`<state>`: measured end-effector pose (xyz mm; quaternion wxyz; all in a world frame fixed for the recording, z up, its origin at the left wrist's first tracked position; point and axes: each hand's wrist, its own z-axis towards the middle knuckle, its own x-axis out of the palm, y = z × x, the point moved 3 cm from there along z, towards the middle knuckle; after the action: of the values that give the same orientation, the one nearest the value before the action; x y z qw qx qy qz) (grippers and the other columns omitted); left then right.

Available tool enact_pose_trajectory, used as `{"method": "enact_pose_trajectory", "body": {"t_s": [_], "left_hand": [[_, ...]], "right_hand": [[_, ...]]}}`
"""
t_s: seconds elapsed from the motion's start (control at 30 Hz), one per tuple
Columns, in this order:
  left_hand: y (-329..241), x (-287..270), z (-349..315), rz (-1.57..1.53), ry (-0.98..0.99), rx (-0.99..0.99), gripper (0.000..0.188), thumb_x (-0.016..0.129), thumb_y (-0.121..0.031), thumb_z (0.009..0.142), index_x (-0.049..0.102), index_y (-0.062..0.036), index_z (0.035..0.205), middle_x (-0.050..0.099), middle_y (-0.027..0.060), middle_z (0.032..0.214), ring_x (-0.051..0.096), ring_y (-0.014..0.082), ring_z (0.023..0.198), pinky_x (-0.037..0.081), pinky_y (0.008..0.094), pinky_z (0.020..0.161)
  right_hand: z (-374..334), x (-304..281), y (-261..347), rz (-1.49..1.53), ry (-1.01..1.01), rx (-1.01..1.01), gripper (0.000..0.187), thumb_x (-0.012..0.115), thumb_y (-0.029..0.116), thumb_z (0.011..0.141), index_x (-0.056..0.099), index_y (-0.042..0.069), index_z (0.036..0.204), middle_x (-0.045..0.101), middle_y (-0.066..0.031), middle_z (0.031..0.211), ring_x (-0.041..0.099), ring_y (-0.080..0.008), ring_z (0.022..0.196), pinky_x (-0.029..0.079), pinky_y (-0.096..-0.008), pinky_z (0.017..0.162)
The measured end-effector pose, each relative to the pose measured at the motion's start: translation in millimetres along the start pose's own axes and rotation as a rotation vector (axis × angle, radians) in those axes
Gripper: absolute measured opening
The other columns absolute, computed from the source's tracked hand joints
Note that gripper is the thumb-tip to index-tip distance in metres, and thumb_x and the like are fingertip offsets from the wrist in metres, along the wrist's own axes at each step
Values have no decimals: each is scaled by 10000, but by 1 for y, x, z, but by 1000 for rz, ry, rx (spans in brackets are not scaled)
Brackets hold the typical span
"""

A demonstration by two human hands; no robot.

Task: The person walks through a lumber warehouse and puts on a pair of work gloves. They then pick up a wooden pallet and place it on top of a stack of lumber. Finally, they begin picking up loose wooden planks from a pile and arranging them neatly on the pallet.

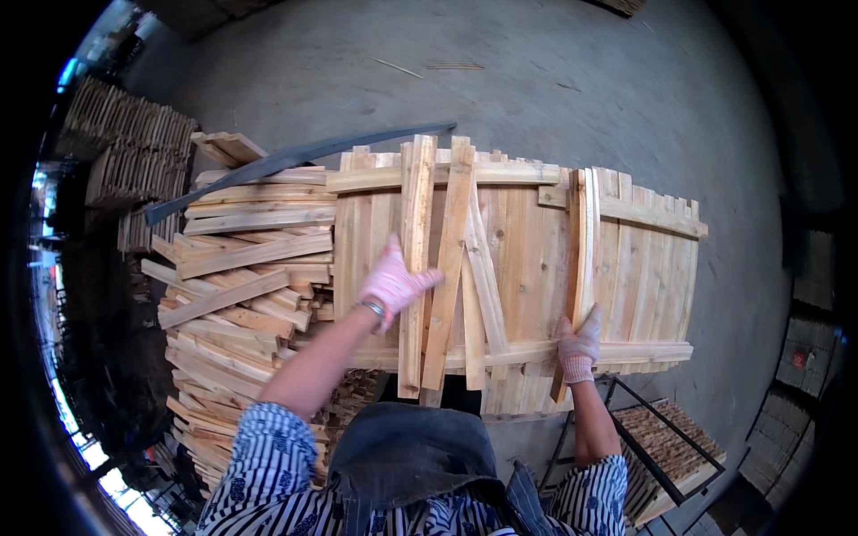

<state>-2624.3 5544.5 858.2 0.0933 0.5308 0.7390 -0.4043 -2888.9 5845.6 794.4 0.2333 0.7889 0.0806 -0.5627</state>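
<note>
My right hand (579, 344), in a pale work glove, is wrapped round the near end of a small set of wooden boards (585, 241) placed crosswise on a layer of planks. My left hand (399, 284), in a pinkish glove and slightly blurred, has its fingers apart. It hovers over or touches a narrow pair of boards (412, 326); contact is hard to tell. Beside it lies a loose slanted board (449, 259), with a thinner strip (485, 268) leaning the other way. Beneath them is the plank layer (523, 259), with battens (438, 176) running across it.
A jumbled pile of boards (237, 290) stands to the left, with a long dark bar (304, 156) slanting across its far side. Stacked boards (125, 116) are at the far left. At the lower right, a black metal frame (648, 447) surrounds more stacked wood (684, 433).
</note>
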Motion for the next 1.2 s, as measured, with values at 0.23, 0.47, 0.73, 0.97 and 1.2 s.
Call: {"method": "enact_pose_trajectory", "body": {"t_s": [0.23, 0.47, 0.73, 0.97, 1.2], "left_hand": [[35, 51, 5, -111, -193, -74, 1000, 728, -324, 824, 128, 19, 1546, 389, 288, 1499, 446, 373, 1362, 371, 372, 1127], [47, 3, 0, -158, -224, -113, 946, 711, -338, 800, 227, 69, 1503, 558, 326, 1307, 599, 325, 1199, 471, 379, 1015], [163, -16, 49, -225, -184, -101, 941, 722, -310, 856, 165, 36, 1531, 502, 268, 1392, 538, 333, 1238, 431, 354, 1048], [148, -21, 36, -304, -136, -20, 906, 710, -250, 910, 119, -1, 1550, 498, 186, 1407, 514, 267, 1237, 405, 313, 1049], [188, -31, 32, -581, -25, -28, 840, 596, -263, 990, 31, -106, 1592, 503, 147, 1433, 509, 220, 1249, 398, 286, 1047]], "right_hand": [[-9, -3, 26, -181, -128, -119, 888, 725, 341, 839, 262, -49, 1488, 440, -303, 1437, 480, -433, 1292, 404, -447, 1085], [-12, -24, 49, -223, -110, -198, 843, 718, 289, 844, 273, -37, 1481, 462, -293, 1383, 480, -438, 1263, 388, -436, 1102], [-112, 35, 183, 354, 135, -546, 820, 720, 234, 852, 284, -30, 1495, 478, -233, 1387, 525, -367, 1244, 467, -417, 1029], [-87, 57, 246, 98, 219, -317, 803, 716, 269, 810, 312, -16, 1443, 486, -266, 1331, 526, -413, 1218, 481, -456, 984], [-106, 70, 267, 369, 121, -446, 987, 740, 314, 778, 188, -40, 1516, 383, -281, 1459, 396, -420, 1357, 340, -434, 1135]]}}
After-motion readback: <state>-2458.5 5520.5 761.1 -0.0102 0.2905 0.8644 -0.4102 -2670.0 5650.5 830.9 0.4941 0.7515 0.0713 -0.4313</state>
